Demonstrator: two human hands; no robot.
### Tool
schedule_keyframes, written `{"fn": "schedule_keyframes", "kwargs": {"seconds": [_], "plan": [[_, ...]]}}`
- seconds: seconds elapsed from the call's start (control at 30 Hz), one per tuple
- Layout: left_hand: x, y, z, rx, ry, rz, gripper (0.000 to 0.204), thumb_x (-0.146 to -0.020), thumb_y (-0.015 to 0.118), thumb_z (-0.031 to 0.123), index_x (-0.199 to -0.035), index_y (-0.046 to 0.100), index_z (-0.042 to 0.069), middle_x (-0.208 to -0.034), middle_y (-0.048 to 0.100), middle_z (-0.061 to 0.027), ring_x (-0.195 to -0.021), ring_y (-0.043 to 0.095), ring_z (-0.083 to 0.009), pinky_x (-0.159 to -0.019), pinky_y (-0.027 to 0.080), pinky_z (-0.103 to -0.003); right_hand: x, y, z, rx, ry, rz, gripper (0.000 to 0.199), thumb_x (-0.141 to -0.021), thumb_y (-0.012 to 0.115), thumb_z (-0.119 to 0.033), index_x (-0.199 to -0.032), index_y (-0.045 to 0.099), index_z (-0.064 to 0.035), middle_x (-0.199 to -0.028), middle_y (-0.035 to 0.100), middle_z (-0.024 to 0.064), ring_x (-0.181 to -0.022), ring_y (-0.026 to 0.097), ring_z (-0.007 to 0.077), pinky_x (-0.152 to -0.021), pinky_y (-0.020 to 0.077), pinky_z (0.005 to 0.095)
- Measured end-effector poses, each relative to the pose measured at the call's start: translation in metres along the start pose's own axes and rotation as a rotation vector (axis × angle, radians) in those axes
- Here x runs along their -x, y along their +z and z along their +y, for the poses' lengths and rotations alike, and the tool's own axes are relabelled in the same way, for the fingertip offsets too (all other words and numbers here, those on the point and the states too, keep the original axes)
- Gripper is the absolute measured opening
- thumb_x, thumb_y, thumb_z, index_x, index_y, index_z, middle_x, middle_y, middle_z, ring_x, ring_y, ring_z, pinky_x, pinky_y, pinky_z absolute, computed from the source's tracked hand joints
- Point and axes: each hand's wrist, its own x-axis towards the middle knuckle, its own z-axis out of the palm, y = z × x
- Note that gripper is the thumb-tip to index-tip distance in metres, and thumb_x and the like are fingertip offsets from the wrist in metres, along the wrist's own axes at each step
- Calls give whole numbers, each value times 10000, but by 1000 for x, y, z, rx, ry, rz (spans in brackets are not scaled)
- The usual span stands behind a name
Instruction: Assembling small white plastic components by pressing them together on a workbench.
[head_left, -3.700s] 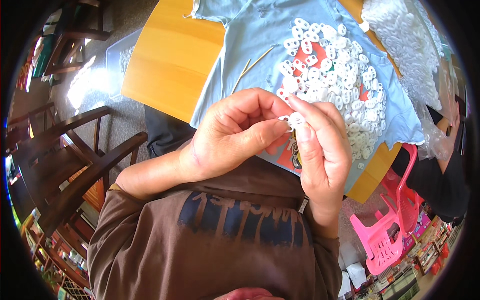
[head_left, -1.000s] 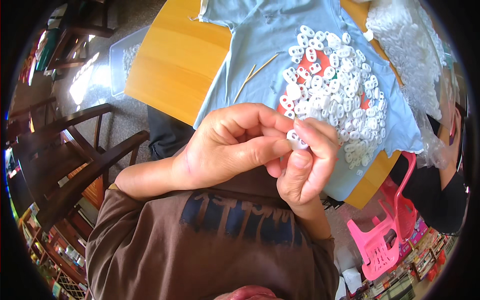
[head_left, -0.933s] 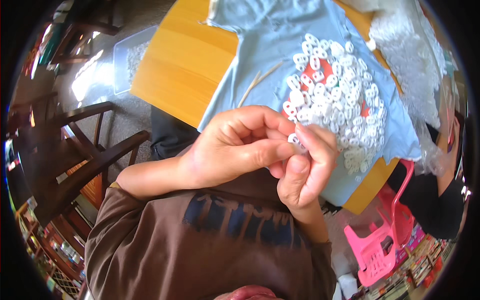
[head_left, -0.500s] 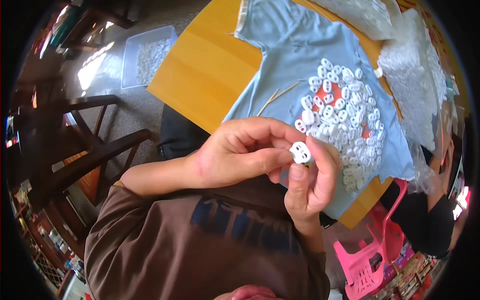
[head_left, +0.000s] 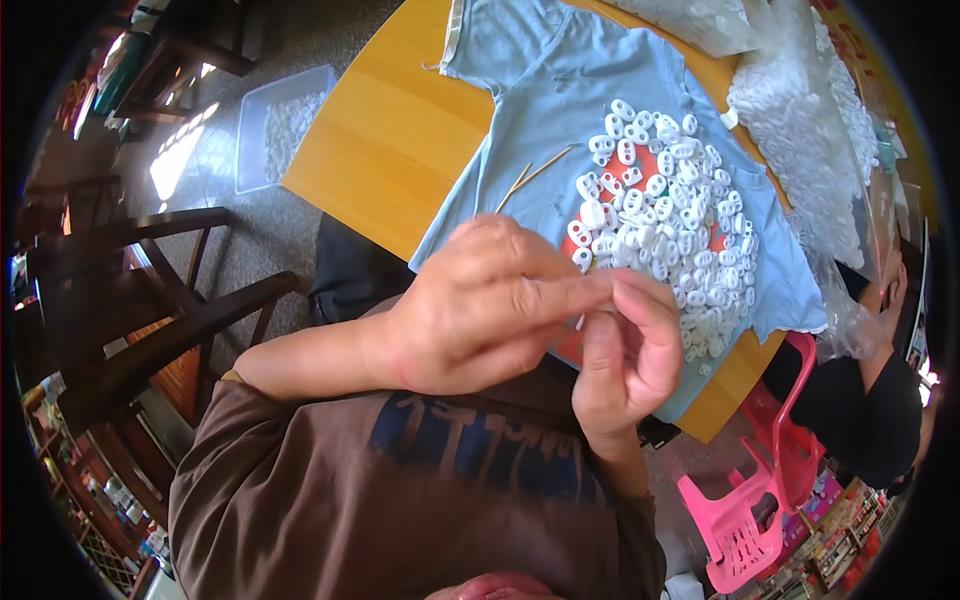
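My left hand (head_left: pixel 490 310) is turned back-up, its fingers closed and its fingertips meeting those of my right hand (head_left: pixel 637 360). My right hand is curled, thumb and forefinger pinched around a small white cord lock that the fingers nearly cover. Only a thin white sliver (head_left: pixel 580 322) shows below my left forefinger. Whether the left fingertips also grip something is hidden. Just beyond my hands, a heap of white two-hole cord locks (head_left: pixel 690 200) lies on a light blue T-shirt (head_left: pixel 540 110) with a red print.
The T-shirt covers part of a yellow wooden table (head_left: pixel 400 120). Two thin wooden sticks (head_left: pixel 530 178) lie on it. Bags of white pieces (head_left: pixel 790 120) stand at right, near another person's arm (head_left: pixel 885 310). A pink chair (head_left: pixel 740 520), dark wooden chair (head_left: pixel 160 300) and clear bin (head_left: pixel 285 130) surround the table.
My left hand has rolled over so its back faces up, and its fingers now cover the white cord lock that was visible between both hands. My right hand has hardly moved.
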Motion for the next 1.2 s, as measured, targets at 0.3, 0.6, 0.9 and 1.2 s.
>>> {"fn": "schedule_keyframes", "kwargs": {"seconds": [0.3, 0.6, 0.9, 1.2], "plan": [[13, 20, 22, -643, 91, 35, 417, -692, 691, 125, -1097, 603, 168, -1215, 538, -42, -1146, 503, -221, -1041, 210, -451, 17, -9, -12, -260, 175, 112, 191, -848, 549, -38, -1025, 532, 32, -981, 558, 114, -850, 530, 142, -787, 426, 269], [20, 20, 38, -559, 114, -13, 445, -695, 685, 88, -1125, 578, 121, -1207, 541, -83, -1130, 512, -250, -1025, 231, -454, 35, -16, -25, -331, 240, 81, 222, -804, 584, 51, -1021, 543, 32, -1009, 545, 112, -849, 550, 135, -737, 451, 241], [25, 19, 40, -141, 137, 84, 412, -675, 705, 36, -1060, 564, 1, -979, 586, -97, -866, 588, -250, -784, 437, -367, 49, -12, -41, -339, 296, 46, 194, -850, 559, -29, -1032, 551, 40, -975, 596, 106, -848, 560, 142, -789, 452, 261], [46, 9, 40, -130, 177, 163, 366, -671, 712, 45, -1010, 588, -16, -905, 596, -102, -786, 595, -235, -668, 482, -325, 53, 7, -50, -397, 330, -28, 234, -860, 546, -28, -1078, 513, 51, -943, 602, 100, -832, 566, 127, -765, 463, 251]]}}
